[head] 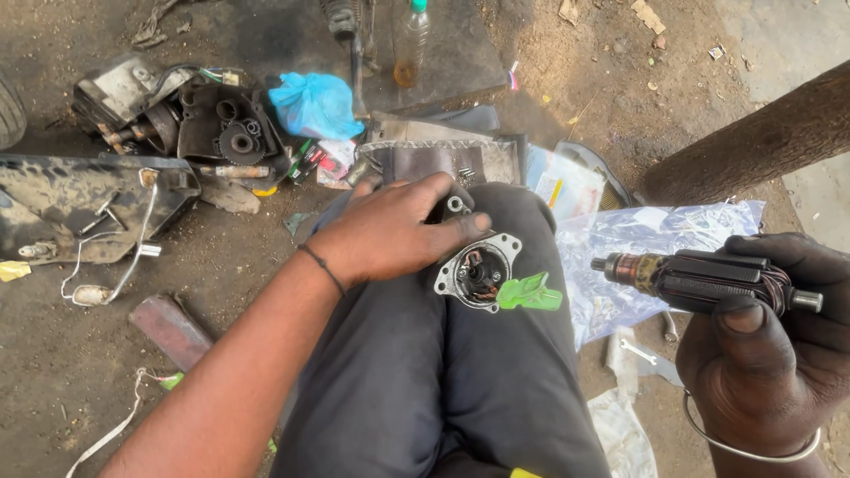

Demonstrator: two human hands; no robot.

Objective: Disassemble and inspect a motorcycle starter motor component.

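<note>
My left hand [390,232] rests on my knee and steadies a round metal motor end housing [476,270] with copper parts inside. A bright green plastic connector [529,292] sticks out of the housing to the right. My right hand [770,345] holds a motor armature [704,277] sideways, its dark laminated core in my fingers, its copper commutator and shaft tip pointing left toward the housing. The armature and housing are apart. A metal bangle circles my right wrist.
Dirt ground all around. Greasy engine parts [204,124] and a dark metal cover [80,199] lie at the left, with a blue plastic bag [314,104], a plastic bottle [410,44], clear plastic sheeting [655,235], a small spanner [639,351] and a wooden post [753,142].
</note>
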